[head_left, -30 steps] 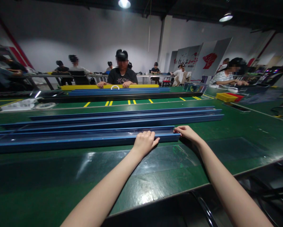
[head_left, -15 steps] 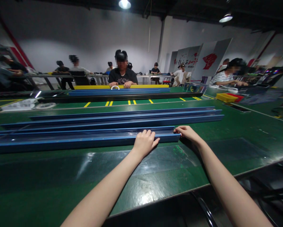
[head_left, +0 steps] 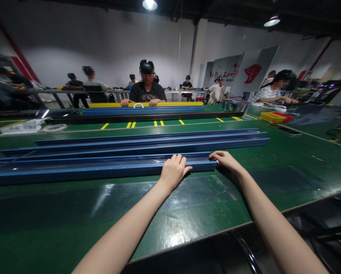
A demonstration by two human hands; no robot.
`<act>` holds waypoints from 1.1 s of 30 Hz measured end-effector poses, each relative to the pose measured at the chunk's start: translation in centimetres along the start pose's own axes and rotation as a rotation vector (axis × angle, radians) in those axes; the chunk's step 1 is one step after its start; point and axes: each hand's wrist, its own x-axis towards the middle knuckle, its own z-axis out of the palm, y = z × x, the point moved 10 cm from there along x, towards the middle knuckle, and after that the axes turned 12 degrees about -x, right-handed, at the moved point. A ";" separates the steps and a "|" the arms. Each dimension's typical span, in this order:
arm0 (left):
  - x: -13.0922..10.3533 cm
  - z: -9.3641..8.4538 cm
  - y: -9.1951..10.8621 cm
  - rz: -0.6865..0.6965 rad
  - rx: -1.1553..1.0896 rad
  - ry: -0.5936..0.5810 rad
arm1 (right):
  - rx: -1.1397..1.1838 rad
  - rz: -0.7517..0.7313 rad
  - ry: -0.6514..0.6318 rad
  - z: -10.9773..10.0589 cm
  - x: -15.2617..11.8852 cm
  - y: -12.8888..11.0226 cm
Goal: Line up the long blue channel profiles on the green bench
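A long blue plastic channel (head_left: 81, 174) lies crosswise in front of me, open side up, with a shiny clear lining along its inside. My left hand (head_left: 173, 169) is closed over its near wall close to the right end, fingers reaching inside and thumb outside. At that right end, my right hand (head_left: 226, 160) has its fingers pinched together against the channel's tip. Whatever sits between those fingertips is hidden. Beyond it, more blue channels (head_left: 230, 144) lie roughly parallel.
A clear sheet (head_left: 187, 194) lies on the green table (head_left: 73, 232) before me. Across it, a co-worker (head_left: 147, 91) has both hands on a yellow strip (head_left: 107, 105), near a white ring, blue strips and a black bar (head_left: 159, 116). A yellow bin (head_left: 271, 117) and a phone (head_left: 286, 130) are to the right.
My left hand has shifted very slightly, while my right hand stays at the channel's end. Across the table, the co-worker's hand on the left side of the view has slid left along the yellow strip.
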 end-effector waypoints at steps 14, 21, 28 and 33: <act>0.4 0.4 -0.5 -0.022 -0.050 -0.133 | -0.244 -0.033 0.237 -2.3 -1.5 -2.4; -0.4 -0.8 -2.9 -0.045 -0.029 -0.249 | -0.462 -0.009 0.531 -4.9 -3.4 -3.6; -1.9 -1.5 -5.4 -0.058 0.021 -0.298 | -0.736 -0.350 0.658 -2.2 -5.2 -10.5; -2.6 -1.9 -6.0 -0.013 0.031 -0.258 | -0.891 -0.551 0.523 2.8 -5.2 -15.2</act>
